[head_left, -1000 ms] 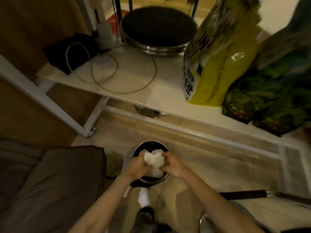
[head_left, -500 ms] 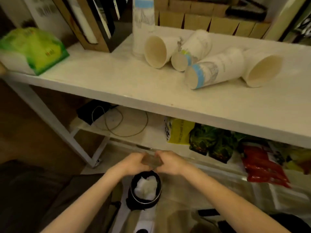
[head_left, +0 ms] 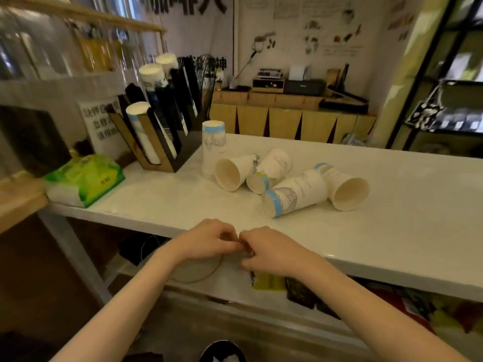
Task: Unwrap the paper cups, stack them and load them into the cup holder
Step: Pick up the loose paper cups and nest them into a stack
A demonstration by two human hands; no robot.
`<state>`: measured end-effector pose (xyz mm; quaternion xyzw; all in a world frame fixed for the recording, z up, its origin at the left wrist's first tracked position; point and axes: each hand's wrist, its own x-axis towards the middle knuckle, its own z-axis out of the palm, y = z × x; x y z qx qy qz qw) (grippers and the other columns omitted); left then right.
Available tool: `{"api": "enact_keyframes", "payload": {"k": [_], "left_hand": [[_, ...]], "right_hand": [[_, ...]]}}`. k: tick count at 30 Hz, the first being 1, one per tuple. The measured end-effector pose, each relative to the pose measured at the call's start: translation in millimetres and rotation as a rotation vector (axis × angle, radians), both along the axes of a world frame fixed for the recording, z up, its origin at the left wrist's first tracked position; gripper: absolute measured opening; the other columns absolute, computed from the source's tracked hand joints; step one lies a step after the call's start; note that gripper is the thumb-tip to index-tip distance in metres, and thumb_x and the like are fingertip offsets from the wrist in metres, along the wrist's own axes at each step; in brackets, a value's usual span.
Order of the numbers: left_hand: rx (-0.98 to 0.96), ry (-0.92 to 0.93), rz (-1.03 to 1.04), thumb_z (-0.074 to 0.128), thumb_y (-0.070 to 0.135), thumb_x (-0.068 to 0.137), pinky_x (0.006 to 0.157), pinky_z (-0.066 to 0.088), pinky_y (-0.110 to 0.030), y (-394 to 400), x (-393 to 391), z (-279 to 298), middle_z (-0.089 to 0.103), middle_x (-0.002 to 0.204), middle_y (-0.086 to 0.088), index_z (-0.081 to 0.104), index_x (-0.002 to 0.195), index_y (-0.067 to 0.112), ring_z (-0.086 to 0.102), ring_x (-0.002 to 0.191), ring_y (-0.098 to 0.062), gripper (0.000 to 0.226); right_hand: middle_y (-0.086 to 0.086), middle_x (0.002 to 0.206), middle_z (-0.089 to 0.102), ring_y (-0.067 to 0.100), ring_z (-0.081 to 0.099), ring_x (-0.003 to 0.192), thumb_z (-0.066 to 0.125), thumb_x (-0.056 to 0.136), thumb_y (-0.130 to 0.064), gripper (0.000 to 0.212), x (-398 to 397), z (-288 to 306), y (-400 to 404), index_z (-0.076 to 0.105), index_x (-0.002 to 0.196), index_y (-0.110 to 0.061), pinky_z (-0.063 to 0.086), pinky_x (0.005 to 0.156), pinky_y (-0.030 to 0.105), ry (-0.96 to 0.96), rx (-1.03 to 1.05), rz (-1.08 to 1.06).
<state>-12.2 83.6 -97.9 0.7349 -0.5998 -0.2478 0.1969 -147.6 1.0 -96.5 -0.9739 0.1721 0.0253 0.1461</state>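
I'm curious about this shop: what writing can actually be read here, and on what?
Nothing reads clearly.
Wall lettering: large dark characters, cut off and blurred.
Sign behind the cup holder: characters, blurred.
Green pack: red print, too small.
Cups: grey print, illegible.
Wall posters: too small.

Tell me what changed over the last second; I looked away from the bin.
Both hands, left and right, let go of the white wrapper into the bin and rose to the counter edge, fingertips together. The loose cups lie as before.
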Motion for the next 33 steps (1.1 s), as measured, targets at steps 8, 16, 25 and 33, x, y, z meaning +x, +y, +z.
{"api": "enact_keyframes", "payload": {"k": [8,16,25,33], "left_hand": [[-0.330,0.030,0.078,0.062,0.031,0.080,0.077,0.054,-0.026,-62.7,44.4,44.2,0.066,0.087,0.005,0.064,0.087,0.023,0.062,0.081,-0.007,0.010],[-0.599,-0.187,0.386,0.070,0.046,0.068,0.082,0.042,-0.026,-107.9,78.9,28.9,0.051,0.114,0.006,0.051,0.114,0.025,0.048,0.100,-0.010,0.054],[-0.527,-0.254,0.517,0.068,0.064,0.056,0.099,0.037,-0.039,-129.8,80.7,-16.3,0.036,0.134,-0.004,0.028,0.134,0.024,0.034,0.125,-0.023,0.097],[-0.475,-0.233,0.538,0.069,0.054,0.062,0.102,0.036,-0.041,-138.0,75.6,-23.5,0.031,0.138,-0.005,0.024,0.135,0.026,0.031,0.127,-0.024,0.089]], "right_hand": [[-0.001,0.099,0.062,0.017,0.064,0.087,0.068,0.076,-0.028,0.036,25.8,55.2,-71.7,0.056,0.110,-0.019,0.053,0.078,0.033,-0.313,0.125,-0.165],[0.003,0.098,0.061,0.013,0.056,0.080,0.069,0.076,-0.029,0.044,52.3,67.3,-148.4,0.053,0.115,-0.017,0.043,0.060,0.019,-0.571,0.226,-0.564],[0.015,0.127,0.051,0.032,0.057,0.104,0.062,0.072,-0.056,0.081,85.6,61.1,-210.8,0.039,0.129,-0.003,0.051,0.070,0.037,-0.417,0.443,-0.906],[0.022,0.137,0.043,0.046,0.056,0.108,0.062,0.073,-0.057,0.086,106.9,44.3,-228.2,0.033,0.136,-0.005,0.054,0.069,0.047,-0.246,0.607,-0.994]]}}
